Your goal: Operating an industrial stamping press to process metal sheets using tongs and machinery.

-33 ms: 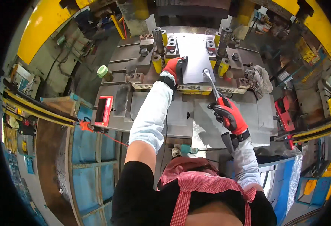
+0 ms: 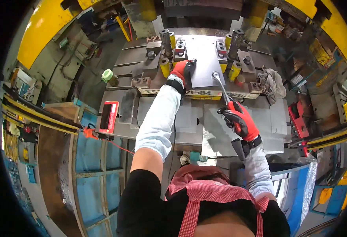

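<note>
A pale, flat metal sheet (image 2: pixel 205 59) lies on the press die between two rows of posts. At its left edge is my left hand (image 2: pixel 184 72), in a red and black glove, with fingers closed at the edge; the fingertips are partly hidden. My right hand (image 2: pixel 241 120), gloved alike, is wrapped round the handle of a long metal pick-up tool (image 2: pixel 224 91). The tool's round end touches the sheet near its lower right corner. Below the die, another flat grey sheet (image 2: pixel 220 136) lies on the bed in front of me.
Dark guide posts (image 2: pixel 165 41) and yellow cylinders (image 2: pixel 235 70) flank the sheet. A grey rag (image 2: pixel 273 85) lies at the right, a red-framed box (image 2: pixel 109 117) at the left. A green-capped bottle (image 2: pixel 108 75) stands far left. Blue racks (image 2: pixel 88 154) flank me.
</note>
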`<state>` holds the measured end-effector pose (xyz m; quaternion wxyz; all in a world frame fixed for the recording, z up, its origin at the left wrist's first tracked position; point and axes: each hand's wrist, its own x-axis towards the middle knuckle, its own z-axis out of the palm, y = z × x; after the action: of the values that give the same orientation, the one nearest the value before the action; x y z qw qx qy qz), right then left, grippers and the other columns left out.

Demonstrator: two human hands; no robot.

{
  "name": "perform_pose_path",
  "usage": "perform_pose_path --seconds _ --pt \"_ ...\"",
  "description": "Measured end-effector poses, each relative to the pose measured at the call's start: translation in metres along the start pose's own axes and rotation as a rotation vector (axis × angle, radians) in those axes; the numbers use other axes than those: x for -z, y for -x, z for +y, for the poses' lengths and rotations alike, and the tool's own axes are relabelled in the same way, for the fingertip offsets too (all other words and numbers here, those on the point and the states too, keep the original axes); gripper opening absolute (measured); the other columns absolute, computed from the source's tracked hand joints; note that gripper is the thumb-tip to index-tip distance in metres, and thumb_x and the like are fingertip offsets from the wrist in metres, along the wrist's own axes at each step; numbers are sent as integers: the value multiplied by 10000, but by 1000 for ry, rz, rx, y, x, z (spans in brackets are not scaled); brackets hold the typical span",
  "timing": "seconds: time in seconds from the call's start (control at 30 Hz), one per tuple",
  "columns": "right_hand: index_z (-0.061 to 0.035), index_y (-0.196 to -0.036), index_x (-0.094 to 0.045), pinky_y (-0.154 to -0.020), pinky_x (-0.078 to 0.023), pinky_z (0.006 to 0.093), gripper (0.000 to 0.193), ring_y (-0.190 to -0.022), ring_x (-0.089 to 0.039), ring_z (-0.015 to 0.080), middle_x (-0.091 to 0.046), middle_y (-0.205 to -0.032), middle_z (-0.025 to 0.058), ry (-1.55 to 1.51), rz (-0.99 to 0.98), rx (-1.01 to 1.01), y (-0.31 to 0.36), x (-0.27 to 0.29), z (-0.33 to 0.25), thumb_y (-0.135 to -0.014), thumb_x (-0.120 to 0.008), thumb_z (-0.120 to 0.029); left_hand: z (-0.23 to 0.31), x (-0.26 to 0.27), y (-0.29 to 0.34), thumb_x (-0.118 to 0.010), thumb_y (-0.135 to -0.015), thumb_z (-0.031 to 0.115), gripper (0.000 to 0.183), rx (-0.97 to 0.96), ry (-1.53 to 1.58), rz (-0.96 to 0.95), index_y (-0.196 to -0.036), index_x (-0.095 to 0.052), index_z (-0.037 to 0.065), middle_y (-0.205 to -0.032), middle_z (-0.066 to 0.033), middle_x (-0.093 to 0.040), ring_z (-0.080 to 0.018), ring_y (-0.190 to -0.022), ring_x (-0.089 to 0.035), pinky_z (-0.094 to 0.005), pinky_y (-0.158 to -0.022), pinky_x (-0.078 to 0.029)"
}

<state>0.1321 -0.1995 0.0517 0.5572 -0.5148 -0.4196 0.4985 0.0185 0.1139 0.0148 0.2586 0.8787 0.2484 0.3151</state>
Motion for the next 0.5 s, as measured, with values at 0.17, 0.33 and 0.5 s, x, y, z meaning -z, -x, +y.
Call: perform_pose_path --seconds 0.17,0.33,0.5 --pt "-17 -1072 -526 -471 -357 196 262 -554 -431 57 -538 -810 42 141 7 157 4 -16 -4 -834 -507 -127 6 4 3 -391 -886 312 379 -128 46 -7 -827 -578 -12 -802 -204 -597 -328 -771 -577 -362 -672 -447" --pt "-26 -1131 -475 -454 -344 202 373 -525 -427 61 -555 -781 38 -198 123 -137 11 -34 -8 -784 -559 -135 19 11 13 -356 -891 282 353 -60 -237 -98 -820 -607 44 -812 -170 -609 -348 -764 -579 -378 -694 -456" --pt "-40 -1140 -447 -441 -342 183 390 -518 -416 52 -583 -867 77 -194 73 -144 -6 -31 -13 -776 -559 -125 -34 1 15 -471 -865 277 293 116 452 17 -915 -610 24 -836 -127 -628 -225 -766 -592 -290 -696 -459"
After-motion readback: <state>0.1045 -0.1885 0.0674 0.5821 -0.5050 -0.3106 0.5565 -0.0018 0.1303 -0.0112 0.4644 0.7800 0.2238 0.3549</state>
